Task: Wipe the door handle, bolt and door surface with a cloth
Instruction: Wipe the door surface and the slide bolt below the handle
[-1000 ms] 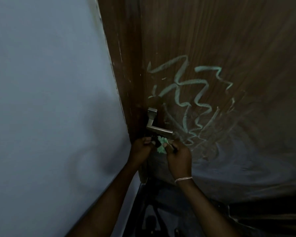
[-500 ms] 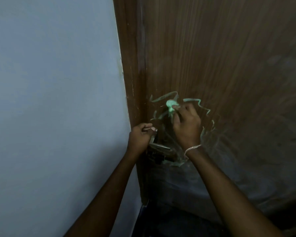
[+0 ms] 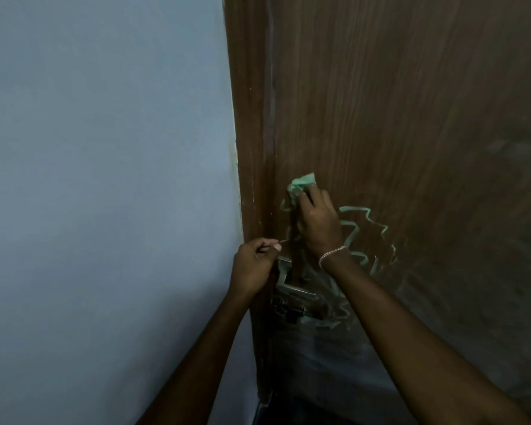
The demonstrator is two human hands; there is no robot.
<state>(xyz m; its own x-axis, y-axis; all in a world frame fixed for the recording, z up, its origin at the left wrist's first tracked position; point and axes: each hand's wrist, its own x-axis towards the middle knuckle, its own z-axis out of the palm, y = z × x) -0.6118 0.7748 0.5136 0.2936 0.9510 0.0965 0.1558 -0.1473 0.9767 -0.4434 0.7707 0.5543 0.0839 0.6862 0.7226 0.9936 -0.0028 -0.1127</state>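
**Green cloth pressed to the door above the handle**

A crumpled green cloth (image 3: 301,186) is held against the brown wooden door (image 3: 411,102) by the right hand (image 3: 318,222), whose grip is closed around the cloth; only the cloth's upper part shows past the fingertips. The cloth lies on the door face above the metal door handle (image 3: 292,285) and close to the door's left edge. A thin bracelet (image 3: 331,254) is worn on the right wrist.

Pale green zigzag scribbles (image 3: 368,228) are seen on the door to the right of and below the right hand. The left hand (image 3: 253,265) is curled shut at the door's edge, just above and to the left of the handle; what it is pinching cannot be told. Below the handle, a dark bolt (image 3: 292,311) is mounted on the door. A pale blue wall (image 3: 105,179) fills the left side.
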